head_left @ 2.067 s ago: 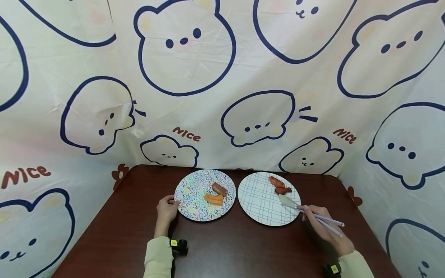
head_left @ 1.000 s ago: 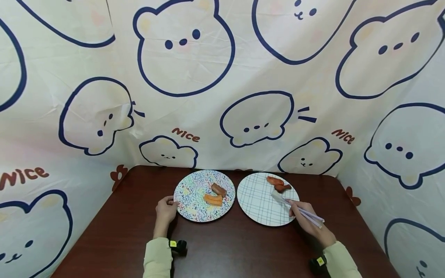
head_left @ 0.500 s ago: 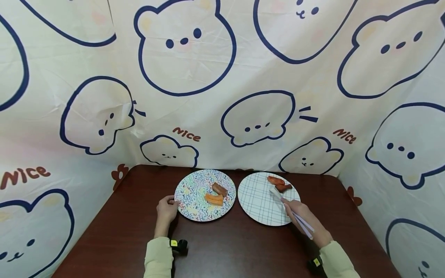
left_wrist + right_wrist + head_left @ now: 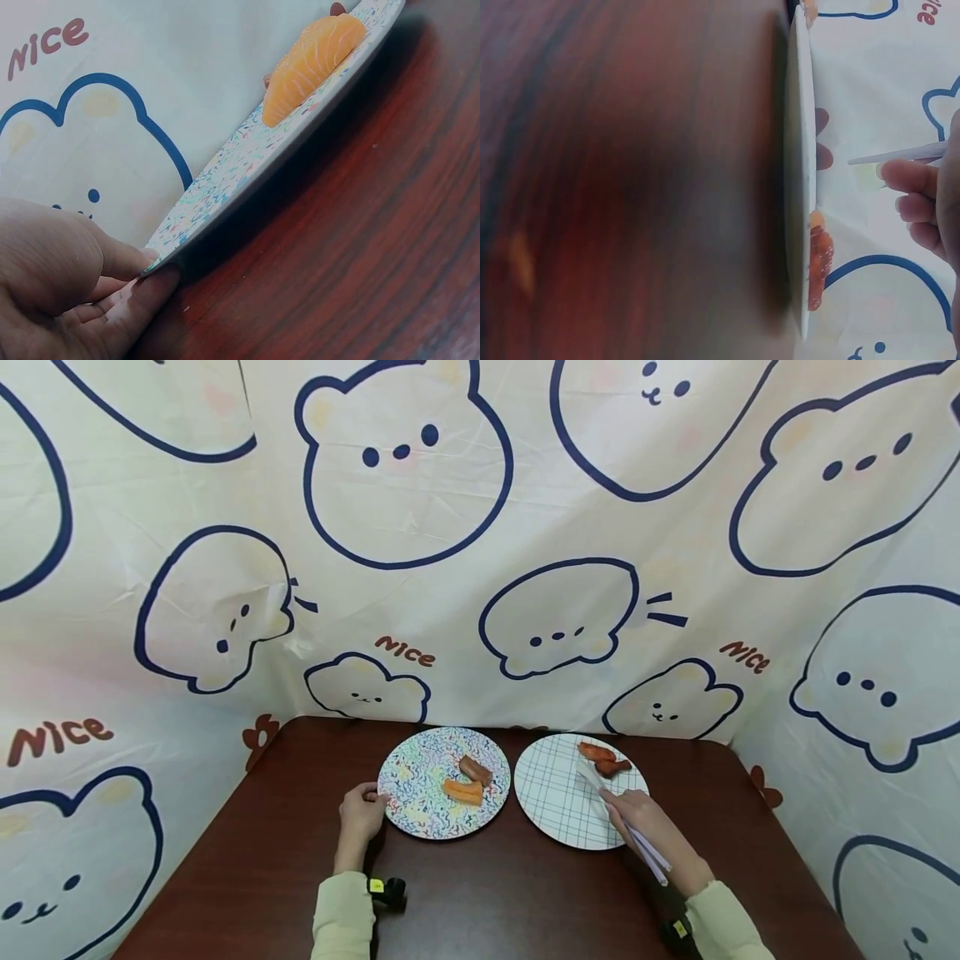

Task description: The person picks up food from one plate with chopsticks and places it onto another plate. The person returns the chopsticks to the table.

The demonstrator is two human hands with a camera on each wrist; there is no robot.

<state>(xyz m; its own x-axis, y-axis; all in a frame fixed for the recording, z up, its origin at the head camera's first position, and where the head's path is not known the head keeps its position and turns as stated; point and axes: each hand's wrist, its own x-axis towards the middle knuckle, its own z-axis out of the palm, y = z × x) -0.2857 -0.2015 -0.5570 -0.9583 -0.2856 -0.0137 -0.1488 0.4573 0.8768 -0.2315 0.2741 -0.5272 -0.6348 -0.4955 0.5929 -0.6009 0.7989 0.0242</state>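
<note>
My left hand (image 4: 361,814) pinches the left edge of a multicoloured speckled plate (image 4: 412,814), its thumb on top and fingers underneath in the left wrist view. On that plate lie an orange, white-striped salmon slice (image 4: 311,64) and a brown piece of food (image 4: 475,769). Over the white grid-patterned plate (image 4: 547,810), my right hand (image 4: 643,818) holds lilac chopsticks (image 4: 651,852). A pale flat piece (image 4: 588,774) shows at their tips; I cannot tell what it is. Beside it on the grid plate are a reddish-orange piece (image 4: 596,752) and a dark brown-red piece (image 4: 612,768).
Both plates sit side by side near the back of the dark brown table (image 4: 480,902). A cloth (image 4: 405,610) printed with cartoon bears hangs behind the table and along both sides.
My right hand has moved left and inward over the grid plate, and the chopstick handles have swung toward me. The left hand still pinches the speckled plate.
</note>
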